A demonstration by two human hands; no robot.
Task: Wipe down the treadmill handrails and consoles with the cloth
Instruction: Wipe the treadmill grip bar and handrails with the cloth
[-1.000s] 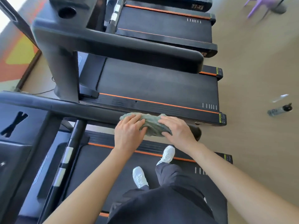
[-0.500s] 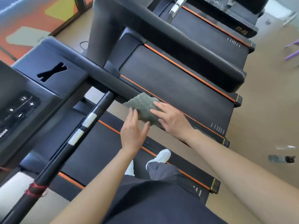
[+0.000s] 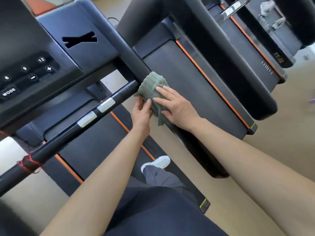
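While L hand (image 3: 141, 113) pinches nubby cloth (image 3: 151, 88), R hand (image 3: 177, 108) presses it flat-fingered on rounded handrail (image 3: 131, 55).

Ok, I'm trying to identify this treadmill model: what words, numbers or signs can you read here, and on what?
"MODE": button on the console keypad.
"6", "9", "12": keys on that keypad.
"+", "−": keys there too.
Blurred, unreadable: orange marking on the far treadmill.
Too small: yellow-green sticker on the near treadmill.
No brand name readable.
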